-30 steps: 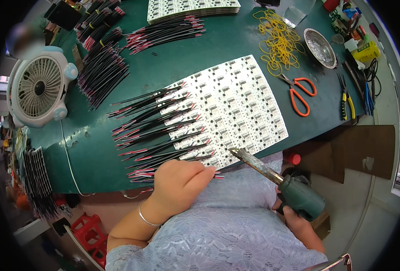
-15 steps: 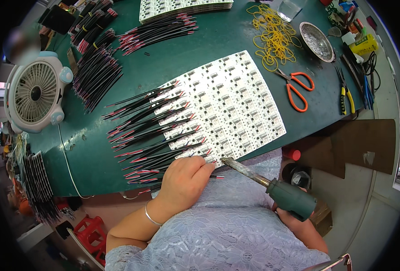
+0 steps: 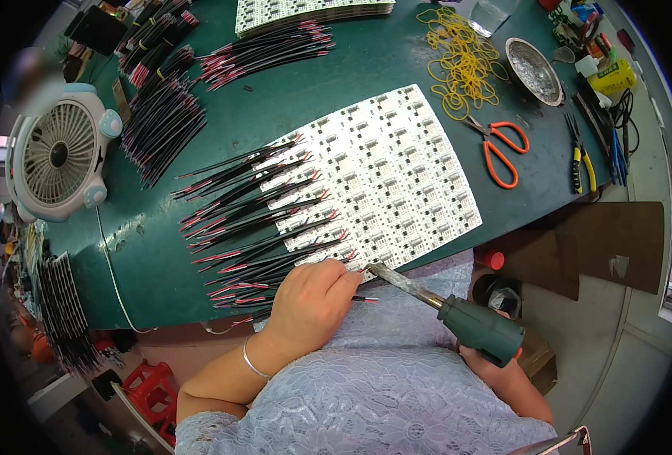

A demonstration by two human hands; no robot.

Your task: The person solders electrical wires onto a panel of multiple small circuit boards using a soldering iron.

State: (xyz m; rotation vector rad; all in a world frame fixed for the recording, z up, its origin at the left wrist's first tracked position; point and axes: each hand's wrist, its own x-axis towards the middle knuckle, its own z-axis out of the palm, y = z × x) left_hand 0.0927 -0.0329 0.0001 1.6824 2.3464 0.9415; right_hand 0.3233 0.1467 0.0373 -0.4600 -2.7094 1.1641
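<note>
A white sheet of circuit boards (image 3: 389,174) lies on the green table in front of me. Black wires with red and white ends (image 3: 252,208) run in a row along its left side, their inner ends on the boards. At the sheet's near corner my left hand (image 3: 313,299) is closed, finger and thumb pinching a wire (image 3: 364,299) whose end pokes out beside the fingers. My right hand (image 3: 491,368) is wrapped round a soldering iron (image 3: 480,330) with a dark green handle, which partly hides the fingers. The iron's tip meets the sheet's near edge, right by my left fingertips.
Orange-handled scissors (image 3: 499,152) and yellow-black pliers (image 3: 579,159) lie to the right. Behind them are yellow rubber bands (image 3: 461,61) and a metal dish (image 3: 533,70). A fan (image 3: 59,155) stands left, near wire bundles (image 3: 165,133). More board sheets (image 3: 313,11) are stacked at the back.
The soldering iron and my right hand have shifted slightly left, the tip moving a little closer to my left fingertips. My left hand stays almost in place.
</note>
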